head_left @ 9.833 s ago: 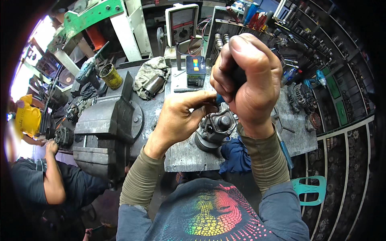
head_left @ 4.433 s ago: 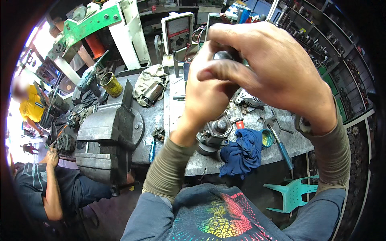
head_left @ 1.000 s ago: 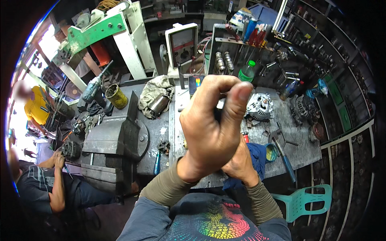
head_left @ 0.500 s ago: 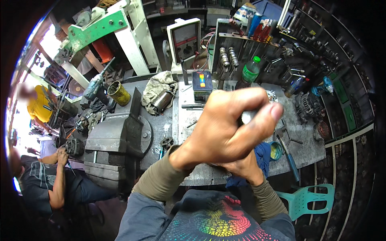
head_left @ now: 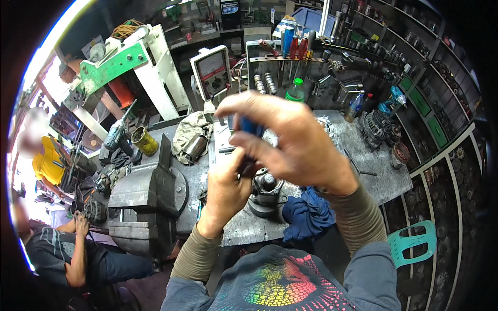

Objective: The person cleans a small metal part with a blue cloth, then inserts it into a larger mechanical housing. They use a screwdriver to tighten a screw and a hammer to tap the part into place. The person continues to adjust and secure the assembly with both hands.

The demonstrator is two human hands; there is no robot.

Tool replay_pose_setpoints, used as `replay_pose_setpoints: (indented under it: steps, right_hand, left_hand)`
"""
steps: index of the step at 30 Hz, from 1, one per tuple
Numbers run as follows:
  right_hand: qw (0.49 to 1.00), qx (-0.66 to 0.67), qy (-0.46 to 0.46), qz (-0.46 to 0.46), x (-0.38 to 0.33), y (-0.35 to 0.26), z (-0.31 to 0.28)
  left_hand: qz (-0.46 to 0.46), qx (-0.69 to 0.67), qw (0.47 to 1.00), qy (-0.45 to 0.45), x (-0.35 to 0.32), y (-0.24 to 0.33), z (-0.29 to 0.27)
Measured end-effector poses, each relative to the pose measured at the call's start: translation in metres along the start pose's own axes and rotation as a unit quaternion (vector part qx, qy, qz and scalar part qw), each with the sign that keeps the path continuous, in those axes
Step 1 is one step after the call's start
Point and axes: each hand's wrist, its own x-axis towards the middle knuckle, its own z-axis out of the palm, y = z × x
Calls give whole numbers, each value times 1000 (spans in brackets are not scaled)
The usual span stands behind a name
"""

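Note:
My right hand [head_left: 295, 137] is raised over the bench, its fingers curled toward the thumb and slightly blurred. A bright blue thing [head_left: 250, 126] shows between its thumb and fingers; its kind is hidden. Just below and left, my left hand [head_left: 228, 184] is closed, its fingertips partly covered by the right hand. Something dark sits between the two hands, too hidden to name. Directly beneath them, a grey metal machine part [head_left: 266, 191] stands upright on the bench. A crumpled blue cloth [head_left: 309, 212] lies beside it at the bench's front edge.
A large bench vise [head_left: 140, 192] stands left. Behind are a cordless drill [head_left: 116, 129], a yellow can [head_left: 144, 141], a pale rag [head_left: 189, 135] and a green-capped bottle [head_left: 295, 92]. An alternator [head_left: 376, 127] sits right, near a teal chair [head_left: 415, 243]. Co-workers are at left.
My left hand has dropped from high over the bench and moved left. My right hand has risen from low by the cloth to above it. The view has shifted, uncovering the upright metal part.

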Motion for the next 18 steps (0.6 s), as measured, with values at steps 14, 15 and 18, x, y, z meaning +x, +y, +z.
replay_pose_setpoints:
  steps: [14,15,18]
  right_hand:
    - [998,-49,38,20,-20,31,-35]
    - [998,-43,34,22,-20,33,-35]
    - [999,-10,22,41,-21,38,-33]
  left_hand:
    - [-73,-186,978,-56,28,-11,43]
    - [-74,-186,978,-53,28,-11,43]
    - [-79,-182,979,-53,27,-12,45]
